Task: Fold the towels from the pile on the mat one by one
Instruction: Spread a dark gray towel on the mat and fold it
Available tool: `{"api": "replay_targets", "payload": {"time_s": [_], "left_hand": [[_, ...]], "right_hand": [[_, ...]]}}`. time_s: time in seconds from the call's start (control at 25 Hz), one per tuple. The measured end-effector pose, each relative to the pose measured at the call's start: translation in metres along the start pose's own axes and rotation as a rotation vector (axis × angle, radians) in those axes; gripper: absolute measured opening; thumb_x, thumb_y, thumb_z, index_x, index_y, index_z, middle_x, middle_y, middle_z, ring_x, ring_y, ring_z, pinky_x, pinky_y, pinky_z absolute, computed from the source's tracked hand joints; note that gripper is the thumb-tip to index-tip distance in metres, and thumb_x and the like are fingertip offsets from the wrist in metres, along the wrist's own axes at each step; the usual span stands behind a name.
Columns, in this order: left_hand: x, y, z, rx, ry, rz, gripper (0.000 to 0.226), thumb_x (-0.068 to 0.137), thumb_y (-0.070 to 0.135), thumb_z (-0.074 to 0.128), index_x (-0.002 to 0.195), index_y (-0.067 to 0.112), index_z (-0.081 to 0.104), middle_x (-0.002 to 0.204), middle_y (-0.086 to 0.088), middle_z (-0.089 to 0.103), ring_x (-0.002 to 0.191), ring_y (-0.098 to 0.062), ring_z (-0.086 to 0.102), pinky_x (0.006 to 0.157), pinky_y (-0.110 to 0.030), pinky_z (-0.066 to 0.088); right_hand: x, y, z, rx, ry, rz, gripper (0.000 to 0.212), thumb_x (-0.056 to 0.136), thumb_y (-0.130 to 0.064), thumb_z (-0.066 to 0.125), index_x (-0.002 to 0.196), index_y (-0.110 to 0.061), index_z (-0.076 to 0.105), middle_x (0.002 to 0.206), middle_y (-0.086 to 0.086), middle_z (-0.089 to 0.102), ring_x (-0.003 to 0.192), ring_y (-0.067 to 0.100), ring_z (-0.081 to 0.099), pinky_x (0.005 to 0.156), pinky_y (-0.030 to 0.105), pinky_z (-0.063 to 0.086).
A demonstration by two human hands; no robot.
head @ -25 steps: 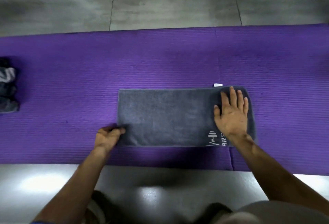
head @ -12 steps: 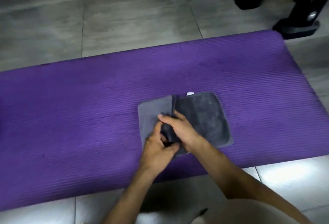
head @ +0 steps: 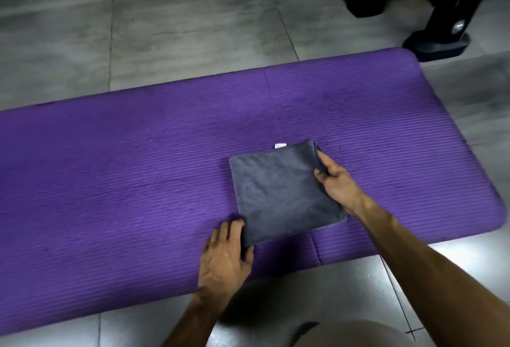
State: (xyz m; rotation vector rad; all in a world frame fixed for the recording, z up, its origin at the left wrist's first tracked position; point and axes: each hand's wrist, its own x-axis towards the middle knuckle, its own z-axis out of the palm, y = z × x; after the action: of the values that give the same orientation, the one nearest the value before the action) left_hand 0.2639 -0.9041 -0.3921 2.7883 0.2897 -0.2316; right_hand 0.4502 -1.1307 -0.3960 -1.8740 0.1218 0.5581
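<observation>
Grey towel (head: 284, 192) folded into a compact, roughly square packet, lying flat on the purple ribbed mat (head: 110, 181), right of the frame's centre and close to the mat's near edge. Small white tag (head: 280, 145) poking out from under the towel's far edge. Left hand (head: 225, 255) at lower centre of the frame, palm down on the mat, fingers curled round the towel's near-left corner with the thumb at the near edge of the cloth. Right hand (head: 335, 181) at the towel's right side, thumb and fingers pinching the far-right edge, that layer lifted slightly off the packet. Both forearms bare, entering from the bottom of the frame, the right one crossing the mat's near edge and the bright tile below it.

Mat laid across grey floor tiles (head: 193, 29), its rounded right end visible at the right of the frame, its left part running out of the frame at the left. A seam line running across the mat's width just above the towel. Black stand base (head: 438, 45) on the floor at upper right, just beyond the mat's far-right corner. Glare from a light on the glossy tiles at lower right.
</observation>
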Motion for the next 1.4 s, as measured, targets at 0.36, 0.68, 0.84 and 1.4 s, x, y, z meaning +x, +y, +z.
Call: {"api": "replay_targets", "payload": {"time_s": [0.36,0.68,0.84,1.4], "left_hand": [[0.008,0.033,-0.003,0.027,-0.199,-0.048,0.064,0.095,0.033,0.048,0.15,0.031,0.016,0.133,-0.001,0.049,0.119,-0.018,0.051,0.103,-0.03,0.039],[0.003,0.026,-0.007,0.019,-0.038,0.108,0.038,0.08,0.039,0.042,0.11,0.025,0.061,0.108,0.0,0.06,0.095,-0.023,0.061,0.074,-0.037,0.054],[0.066,0.011,-0.012,0.191,-0.057,0.237,0.064,0.088,0.042,0.028,0.143,0.014,0.044,0.151,-0.005,0.04,0.137,-0.024,0.041,0.107,-0.048,0.039],[0.067,0.004,0.026,0.306,-0.01,0.21,0.086,0.091,0.069,0.024,0.154,0.011,0.019,0.161,-0.014,0.015,0.149,-0.028,0.014,0.117,-0.059,0.005]], "right_hand": [[-0.002,-0.005,-0.002,-0.252,0.157,0.0,0.041,0.099,-0.009,0.045,0.134,-0.028,0.053,0.104,-0.014,0.065,0.095,0.003,0.062,0.091,0.017,0.042],[-0.018,0.015,0.013,-0.481,0.248,-0.047,0.034,0.099,-0.024,0.048,0.132,-0.024,0.049,0.105,0.008,0.071,0.096,0.032,0.065,0.084,0.036,0.049],[-0.018,0.018,0.017,-0.617,0.27,-0.105,0.037,0.101,-0.025,0.044,0.137,-0.017,0.048,0.125,0.013,0.063,0.105,0.037,0.063,0.086,0.046,0.05],[-0.003,0.013,0.075,-1.062,0.214,-0.328,0.061,0.098,-0.046,0.03,0.154,-0.023,0.025,0.162,0.006,0.021,0.149,0.033,0.018,0.119,0.055,0.014]]}}
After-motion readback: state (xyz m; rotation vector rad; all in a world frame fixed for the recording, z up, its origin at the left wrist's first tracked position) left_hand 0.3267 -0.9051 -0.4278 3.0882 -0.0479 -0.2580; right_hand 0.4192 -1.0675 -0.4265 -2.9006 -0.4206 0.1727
